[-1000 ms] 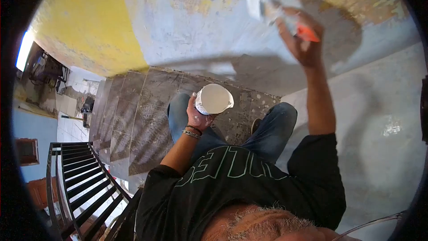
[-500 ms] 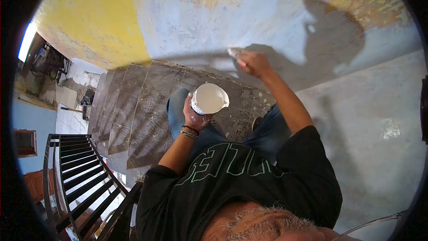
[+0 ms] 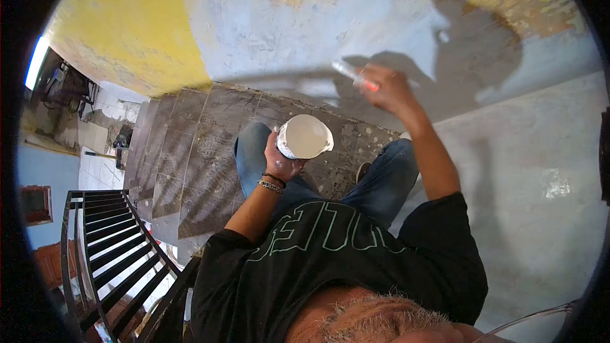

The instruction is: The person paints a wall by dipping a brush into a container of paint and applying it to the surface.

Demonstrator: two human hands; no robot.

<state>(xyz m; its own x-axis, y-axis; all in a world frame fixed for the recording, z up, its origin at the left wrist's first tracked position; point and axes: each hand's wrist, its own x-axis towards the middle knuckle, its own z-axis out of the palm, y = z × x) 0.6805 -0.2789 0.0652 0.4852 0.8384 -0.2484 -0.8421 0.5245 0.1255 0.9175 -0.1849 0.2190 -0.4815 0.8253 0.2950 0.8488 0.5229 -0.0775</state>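
My left hand (image 3: pixel 279 163) is wrapped round a white tub (image 3: pixel 284 143), holding it upright over my lap. Off-white paint or a similar smooth mix (image 3: pixel 306 137) shows inside, and white smears mark the tub's rim and my palm. Out to the right, my right hand (image 3: pixel 387 91) grips a paintbrush (image 3: pixel 349 71) with a red part near the fingers, slightly blurred by motion. Its white end points up and left, over the lower part of the pale blue wall (image 3: pixel 254 32). Shadows of my arm and head fall on that wall.
Yellow paint (image 3: pixel 127 25) covers the wall's left part. Dark, stained steps (image 3: pixel 197 146) descend to the left, and a black metal railing (image 3: pixel 121 248) stands at lower left. A grey-white wall (image 3: pixel 534 159) closes off the right side. My bent knees (image 3: pixel 387 178) frame the tub.
My right hand and the brush have moved right, and the brush now lies at a steeper slant. The tub has shifted slightly up and right in my left hand. My right knee shows more.
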